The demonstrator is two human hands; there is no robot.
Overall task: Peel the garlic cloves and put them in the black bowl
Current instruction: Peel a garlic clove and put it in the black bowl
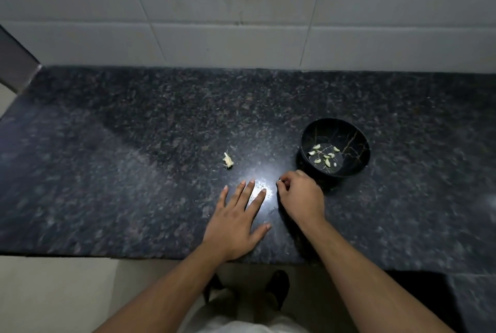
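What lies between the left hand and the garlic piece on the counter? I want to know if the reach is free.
Nothing: in the head view only bare dark countertop separates the flat left hand from the garlic piece.

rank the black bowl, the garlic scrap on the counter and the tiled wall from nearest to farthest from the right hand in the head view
From the right hand:
1. Black bowl, just beyond the hand on its right side, peeled cloves inside.
2. Garlic scrap, out on the counter to the left, beyond the left hand.
3. Tiled wall, at the back, behind the counter.
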